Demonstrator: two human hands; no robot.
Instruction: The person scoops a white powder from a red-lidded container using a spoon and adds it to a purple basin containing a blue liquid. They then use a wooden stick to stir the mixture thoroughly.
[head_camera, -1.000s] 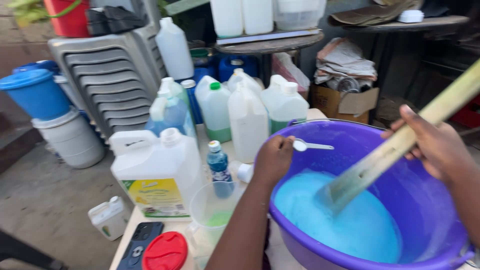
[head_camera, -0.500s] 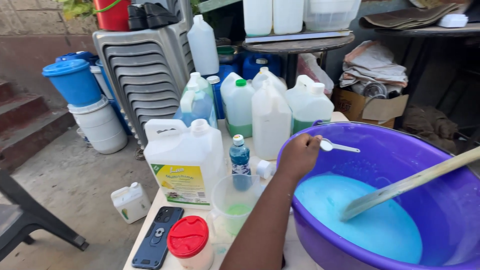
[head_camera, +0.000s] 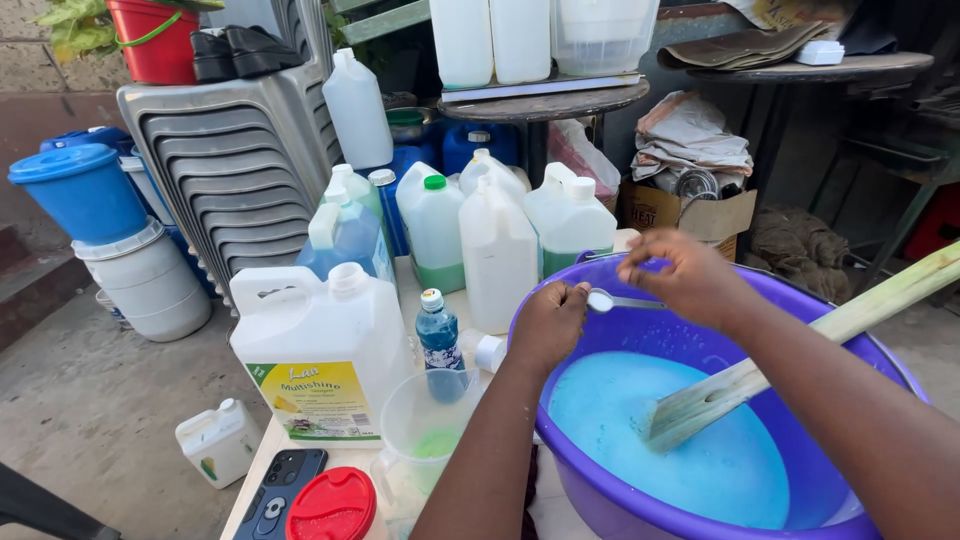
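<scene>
The right hand (head_camera: 680, 275) pinches the handle of a small white plastic spoon (head_camera: 612, 300) over the far rim of the purple basin (head_camera: 600, 490). The left hand (head_camera: 548, 325) is curled loosely just beside the spoon's bowl – whether it touches the bowl I cannot tell. By the look of it, a measured spoonful is being added to the pale blue liquid (head_camera: 690, 450). Tipping it in calls for a steady wrist, since the spoon hangs right at the rim. A wooden stirring paddle (head_camera: 760, 375) leans unheld in the liquid.

The basin fills the table's right end. At the left edge stand a large white jerrycan (head_camera: 320, 350), a small blue bottle (head_camera: 438, 335), a clear measuring jug (head_camera: 430, 430), a red lid (head_camera: 332, 508) and a phone (head_camera: 280, 495) – taller jugs along the far edge. Behind, outdoors, are stacked grey chairs (head_camera: 230, 170) and a blue barrel (head_camera: 80, 190).
</scene>
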